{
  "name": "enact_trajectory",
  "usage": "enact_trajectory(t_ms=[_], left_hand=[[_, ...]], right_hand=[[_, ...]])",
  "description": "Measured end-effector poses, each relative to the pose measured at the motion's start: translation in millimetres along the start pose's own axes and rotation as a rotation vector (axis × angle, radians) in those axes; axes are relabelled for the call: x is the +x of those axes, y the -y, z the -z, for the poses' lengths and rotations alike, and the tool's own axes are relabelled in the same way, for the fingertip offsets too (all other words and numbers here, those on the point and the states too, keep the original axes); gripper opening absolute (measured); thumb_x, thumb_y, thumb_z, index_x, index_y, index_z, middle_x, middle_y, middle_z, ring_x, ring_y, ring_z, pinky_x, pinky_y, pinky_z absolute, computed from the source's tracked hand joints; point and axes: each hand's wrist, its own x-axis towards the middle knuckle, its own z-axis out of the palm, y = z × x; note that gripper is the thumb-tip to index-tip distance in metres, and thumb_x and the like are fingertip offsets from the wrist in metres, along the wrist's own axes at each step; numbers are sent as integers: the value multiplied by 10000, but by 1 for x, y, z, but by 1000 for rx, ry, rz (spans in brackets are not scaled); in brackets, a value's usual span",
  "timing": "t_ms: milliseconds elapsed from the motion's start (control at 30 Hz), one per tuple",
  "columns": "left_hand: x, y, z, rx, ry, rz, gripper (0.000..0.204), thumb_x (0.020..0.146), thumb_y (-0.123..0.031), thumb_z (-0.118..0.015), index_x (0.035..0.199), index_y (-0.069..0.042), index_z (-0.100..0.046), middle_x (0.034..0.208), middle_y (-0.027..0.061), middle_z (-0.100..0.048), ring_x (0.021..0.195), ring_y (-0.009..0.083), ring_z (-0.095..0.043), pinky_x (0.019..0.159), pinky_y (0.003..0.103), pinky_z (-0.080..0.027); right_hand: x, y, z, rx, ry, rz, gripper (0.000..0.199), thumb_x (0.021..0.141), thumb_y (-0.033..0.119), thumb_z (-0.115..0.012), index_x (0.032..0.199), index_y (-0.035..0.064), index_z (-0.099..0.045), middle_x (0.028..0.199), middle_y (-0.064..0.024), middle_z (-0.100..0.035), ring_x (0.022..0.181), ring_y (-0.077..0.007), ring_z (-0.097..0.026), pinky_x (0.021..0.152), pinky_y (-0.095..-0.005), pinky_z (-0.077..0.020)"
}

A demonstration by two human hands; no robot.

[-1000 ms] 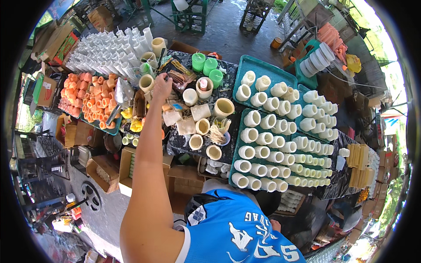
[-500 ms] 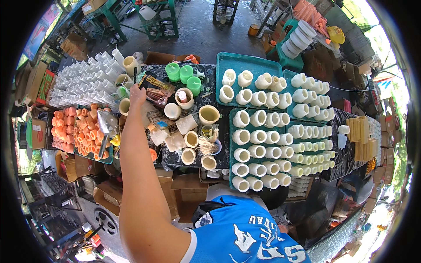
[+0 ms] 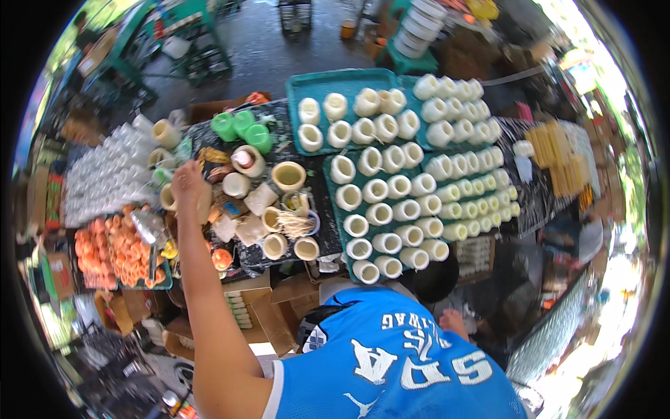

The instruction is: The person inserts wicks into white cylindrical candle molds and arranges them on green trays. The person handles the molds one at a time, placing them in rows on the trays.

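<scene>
My left hand point(image 3: 187, 183) reaches over the cluttered left part of the table, its fingers curled down. What they hold, if anything, is hidden and blurred. Next to it are a cream cylinder point(image 3: 203, 202) and cream cup-shaped pieces point(image 3: 160, 157). Green cups point(image 3: 243, 123) stand just beyond, near a cream cup point(image 3: 248, 160) with a small bottle in it. A white round piece point(image 3: 236, 185) and pale blocks point(image 3: 260, 198) lie to the right of my forearm. Low beside my blue shirt, my right hand point(image 3: 453, 322) shows only in part, its fingers unclear.
Teal trays point(image 3: 333, 209) on the right hold rows of cream cups. White tubes point(image 3: 112, 171) and orange pieces point(image 3: 105, 248) crowd the far left, beside a metal scoop-like tool point(image 3: 149, 227). A bundle of thin sticks point(image 3: 294, 223) stands in a container. Open cardboard boxes point(image 3: 276, 321) sit below the table.
The view has swung, so the table appears shifted left. My left hand has drawn back from the dark packet toward the cream cylinder. Part of my right hand has come into view.
</scene>
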Motion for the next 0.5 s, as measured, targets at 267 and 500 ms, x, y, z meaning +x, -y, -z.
enact_trajectory(t_ms=[267, 500], left_hand=[[20, 38, -14, 110, 48, -78, 336, 1038, -211, -555, 1281, -70, -739, 1270, 216, -763, 1211, 428, -701, 1003, 561, -553], [10, 13, -16, -129, 136, -166, 268, 972, -124, -614, 1172, -19, -757, 1125, 268, -767, 1076, 477, -718, 928, 563, -545]], right_hand=[[-9, 32, -35, -79, -79, 60, 332, 1065, 378, -661, 1231, 94, -708, 979, -49, -756, 785, -156, -707, 648, -331, -534], [-39, 46, -14, 163, -323, 427, 212, 1068, 193, -685, 1200, 33, -728, 940, -33, -741, 777, -117, -673, 673, -288, -533]])
